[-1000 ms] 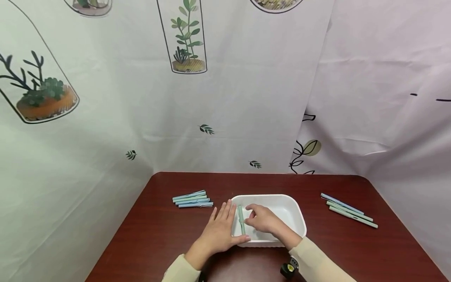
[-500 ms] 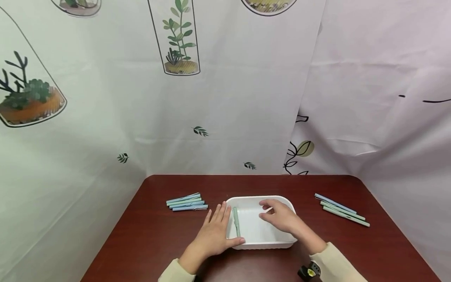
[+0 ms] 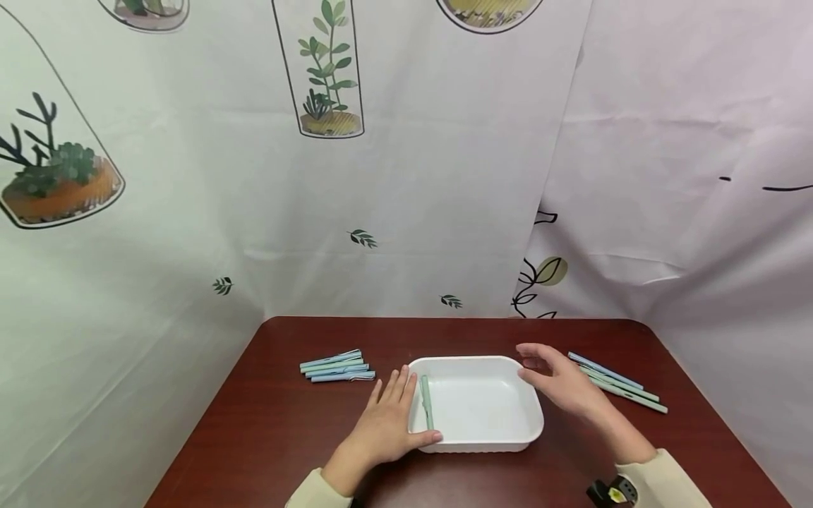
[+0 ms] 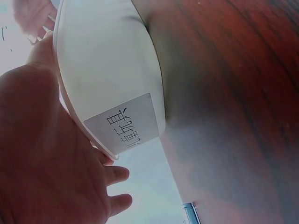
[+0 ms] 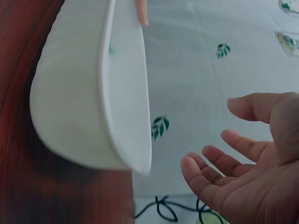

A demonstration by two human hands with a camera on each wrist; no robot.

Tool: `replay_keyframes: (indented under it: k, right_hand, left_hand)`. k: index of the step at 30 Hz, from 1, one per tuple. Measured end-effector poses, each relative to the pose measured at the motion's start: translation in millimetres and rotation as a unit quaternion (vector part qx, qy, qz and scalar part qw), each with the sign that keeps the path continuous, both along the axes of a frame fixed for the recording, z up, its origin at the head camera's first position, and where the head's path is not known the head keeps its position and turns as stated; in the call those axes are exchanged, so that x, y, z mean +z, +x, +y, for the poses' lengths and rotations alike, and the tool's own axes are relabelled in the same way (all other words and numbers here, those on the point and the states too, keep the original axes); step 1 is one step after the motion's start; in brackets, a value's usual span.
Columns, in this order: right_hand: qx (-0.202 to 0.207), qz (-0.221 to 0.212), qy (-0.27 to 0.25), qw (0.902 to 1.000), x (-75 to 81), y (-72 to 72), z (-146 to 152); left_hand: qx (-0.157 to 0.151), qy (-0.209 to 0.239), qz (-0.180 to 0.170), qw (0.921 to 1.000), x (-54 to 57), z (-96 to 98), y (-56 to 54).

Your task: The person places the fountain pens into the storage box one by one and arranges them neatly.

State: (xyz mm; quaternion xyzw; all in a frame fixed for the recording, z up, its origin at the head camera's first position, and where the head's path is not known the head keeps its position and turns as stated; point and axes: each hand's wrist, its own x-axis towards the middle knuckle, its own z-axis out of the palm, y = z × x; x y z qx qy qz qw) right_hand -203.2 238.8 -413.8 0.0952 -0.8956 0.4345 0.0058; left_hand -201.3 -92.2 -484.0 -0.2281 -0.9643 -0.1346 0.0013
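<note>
A white rectangular tray (image 3: 483,446) stands on the table, with one light green pen (image 3: 426,402) lying inside along its left wall. My left hand (image 3: 385,421) rests on the tray's left rim, fingers straight and thumb over the front left corner. In the left wrist view a printed label (image 4: 125,125) shows on the tray's outer wall. My right hand (image 3: 567,381) hovers past the tray's right rim, fingers loosely bent and nothing held, as the right wrist view also shows. Just beyond it lie several blue and green pens (image 3: 625,388), their near ends partly behind the hand.
Several blue and green pens (image 3: 336,367) lie side by side on the left of the dark red table (image 3: 254,423). A white curtain (image 3: 432,197) printed with plants hangs behind the table and along both sides.
My right hand has left the green pen in the tray and moved right, out over the tray's right rim towards the right pens. The left hand stays at the tray's left rim.
</note>
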Motion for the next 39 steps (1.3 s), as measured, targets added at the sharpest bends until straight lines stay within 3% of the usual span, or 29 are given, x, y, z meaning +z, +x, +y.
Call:
replay_keyframes:
  k: [10, 23, 39]
  right_hand:
    - [-0.011, 0.051, 0.013, 0.9986, -10.7, 3.3, 35.9]
    - [-0.056, 0.098, 0.034, 0.9930, -32.9, 5.3, 83.2]
    - [-0.091, 0.118, 0.134, 0.9797, -57.2, 2.9, 123.3]
  left_hand:
    - [0.001, 0.004, 0.002, 1.0000, -2.6, -1.0, 0.1]
    - [0.003, 0.009, -0.001, 1.0000, -1.0, -1.0, 3.1]
    - [0.008, 0.017, -0.003, 0.9998, -3.2, -1.3, 1.9]
